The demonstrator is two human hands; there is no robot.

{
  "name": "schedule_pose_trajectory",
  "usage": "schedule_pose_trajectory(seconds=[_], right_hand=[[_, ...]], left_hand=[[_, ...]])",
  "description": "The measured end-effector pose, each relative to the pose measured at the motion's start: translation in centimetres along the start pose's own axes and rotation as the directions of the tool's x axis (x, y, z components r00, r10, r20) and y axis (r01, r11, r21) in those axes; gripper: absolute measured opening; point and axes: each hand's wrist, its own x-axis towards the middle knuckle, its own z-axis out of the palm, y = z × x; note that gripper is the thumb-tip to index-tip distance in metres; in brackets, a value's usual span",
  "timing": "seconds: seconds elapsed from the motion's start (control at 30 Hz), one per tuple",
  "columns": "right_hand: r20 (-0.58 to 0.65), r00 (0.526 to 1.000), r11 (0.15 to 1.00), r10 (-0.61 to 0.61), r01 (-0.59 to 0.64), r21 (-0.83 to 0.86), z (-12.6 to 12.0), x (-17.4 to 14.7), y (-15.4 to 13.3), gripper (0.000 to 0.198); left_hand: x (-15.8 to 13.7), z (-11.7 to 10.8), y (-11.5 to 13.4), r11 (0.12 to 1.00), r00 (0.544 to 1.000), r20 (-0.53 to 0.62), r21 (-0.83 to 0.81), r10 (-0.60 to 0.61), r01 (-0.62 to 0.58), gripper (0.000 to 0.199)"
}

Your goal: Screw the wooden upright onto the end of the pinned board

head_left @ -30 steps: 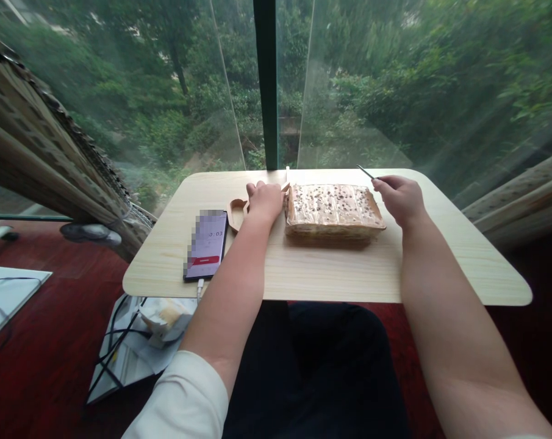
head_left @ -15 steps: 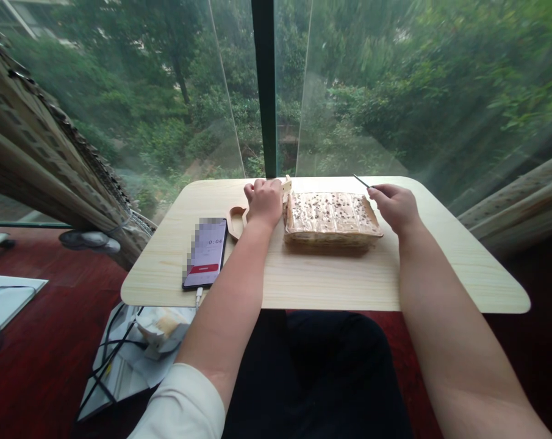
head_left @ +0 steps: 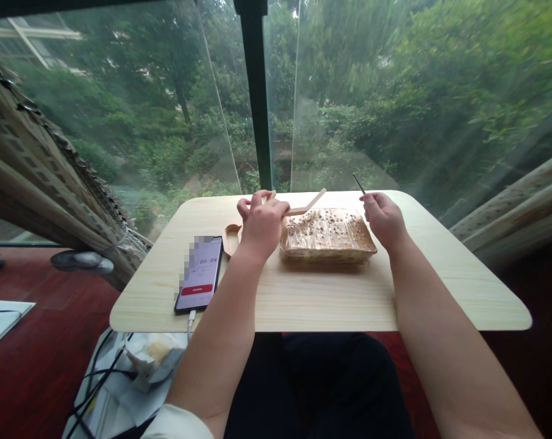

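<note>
A wooden knife (head_left: 307, 206) is in the left hand (head_left: 260, 221), whose fingers are curled tight around its handle. The knife is long and thin. It runs from the hand out to the right, with its far tip a bit higher, and it hangs just over the back left corner of the cake.

The cake (head_left: 327, 235) is a flat block with dark bits on top. It sits wrapped in a clear plastic box (head_left: 366, 241) in the middle of the pale wooden table (head_left: 330, 299). Its long side runs left to right.

The right hand (head_left: 384, 218) is by the right end of the box. Its fingers pinch a thin dark stick (head_left: 358, 183) that points up and away.

A wooden spoon (head_left: 231, 237) lies on the table just left of the left hand. A phone (head_left: 199, 274) with a timer showing lies further left.
</note>
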Motion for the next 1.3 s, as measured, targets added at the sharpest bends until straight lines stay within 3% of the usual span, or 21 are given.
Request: schedule_pose_trajectory(seconds=[0.2,0.47,0.6,0.73,0.93,1.1,1.3], right_hand=[[0.142,0.99,0.993,0.002,-0.018,0.113,0.3,-0.9,-1.9,0.043],[0.128,0.992,0.999,-0.015,0.01,0.037,0.3,-1.0,-2.2,0.043],[0.134,0.991,1.0,-0.027,0.028,-0.001,0.3,-1.1,-2.3,0.043],[0.134,0.99,0.999,-0.035,0.036,-0.004,0.3,-1.0,-2.0,0.041],[0.128,0.992,1.0,-0.02,0.018,0.015,0.4,-0.9,-1.6,0.042],[0.137,0.991,1.0,-0.004,0.001,0.021,0.5,-1.0,-1.6,0.038],[0.154,0.988,0.999,0.023,-0.028,0.031,0.6,-1.0,-1.9,0.032]], left_hand=[[1.0,2.2,-2.4,0.985,0.992,0.089,-0.153,0.094,-0.08,0.02],[1.5,4.5,-4.3,0.928,0.994,-0.032,-0.358,0.101,-0.106,0.021],[1.4,5.2,-4.6,0.879,1.0,-0.021,-0.477,-0.009,-0.003,0.021],[1.2,5.7,-4.8,0.764,0.995,0.088,-0.639,-0.042,0.089,0.018],[1.3,5.9,-4.0,0.617,0.98,0.133,-0.763,-0.146,0.195,0.013],[1.6,5.4,-3.6,0.56,0.975,0.198,-0.799,-0.099,0.219,0.022],[2.0,5.0,-2.4,0.455,0.948,0.295,-0.832,-0.12,0.317,0.013]])
